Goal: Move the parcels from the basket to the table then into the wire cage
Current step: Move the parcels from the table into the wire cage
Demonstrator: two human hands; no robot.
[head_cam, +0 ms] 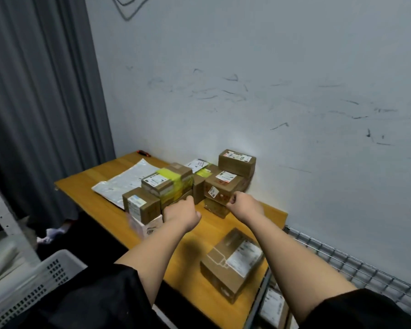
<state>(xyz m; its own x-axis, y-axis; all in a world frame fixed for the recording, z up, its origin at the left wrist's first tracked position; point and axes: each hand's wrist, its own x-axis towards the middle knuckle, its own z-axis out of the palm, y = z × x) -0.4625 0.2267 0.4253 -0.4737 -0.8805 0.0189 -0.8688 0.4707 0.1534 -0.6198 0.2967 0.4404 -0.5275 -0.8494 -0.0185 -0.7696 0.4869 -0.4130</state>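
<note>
Both hands reach into stacked brown cardboard parcels (pixel 223 186) on the wooden bench (pixel 81 186).
The right hand (pixel 246 206) grips a stacked brown parcel's near edge; the left hand (pixel 182 213), fingers curled, touches the yellow-taped parcel (pixel 173 184). Nearer the person lies another labelled cardboard parcel (pixel 233 262); the wire cage (pixel 356 264) sits right.

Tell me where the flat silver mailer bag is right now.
In the head view, the silver mailer bag lies flat on the wooden table, left of the yellow-taped box, towards the grey curtain.

hands (pixel 214 210) at parcels (pixel 166 184), table (pixel 86 186)
</note>
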